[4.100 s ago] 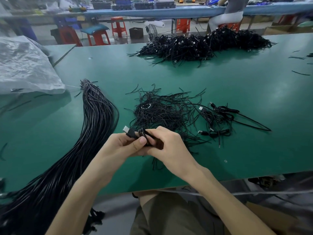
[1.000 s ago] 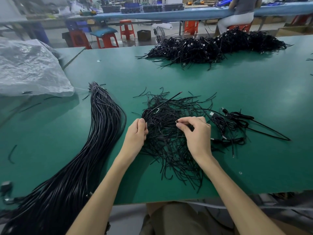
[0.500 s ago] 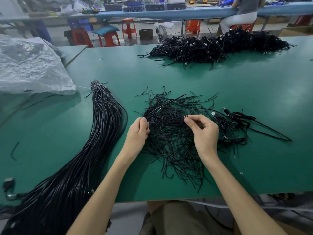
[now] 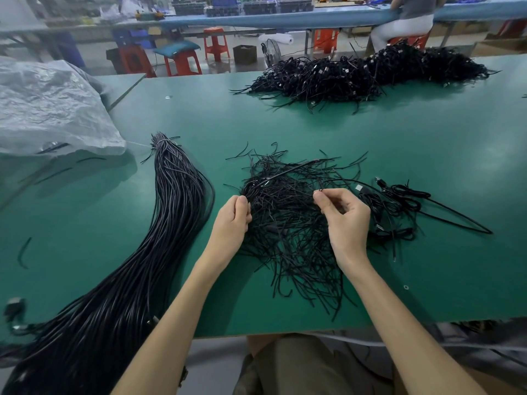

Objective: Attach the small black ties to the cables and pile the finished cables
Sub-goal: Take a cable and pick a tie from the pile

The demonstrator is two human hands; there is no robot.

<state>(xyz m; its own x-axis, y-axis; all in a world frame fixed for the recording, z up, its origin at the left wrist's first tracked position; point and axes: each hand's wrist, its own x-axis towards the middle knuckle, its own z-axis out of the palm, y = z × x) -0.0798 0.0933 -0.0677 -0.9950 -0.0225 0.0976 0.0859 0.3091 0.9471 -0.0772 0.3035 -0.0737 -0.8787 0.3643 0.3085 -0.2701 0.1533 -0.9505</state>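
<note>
A loose heap of small black ties point(image 4: 288, 212) lies in the middle of the green table point(image 4: 399, 143). My right hand point(image 4: 343, 218) hovers over the heap's right side and pinches one thin tie between thumb and forefinger. My left hand point(image 4: 232, 220) rests against the heap's left edge with its fingers curled; whether it holds a tie is hidden. A long thick bundle of untied black cables point(image 4: 159, 229) runs down the left of the table. A few coiled, tied cables point(image 4: 399, 203) lie just right of the heap.
A large pile of finished cables point(image 4: 365, 75) sits at the far side of the table. A crumpled clear plastic bag point(image 4: 51, 106) lies at the far left. Red stools and a seated person are beyond the table. The near table edge is by my lap.
Earlier both hands held a coiled cable in front of me; that cable is gone from them. In the last second my right hand lifted slightly with a tie pinched, and my left stayed at the heap's edge.
</note>
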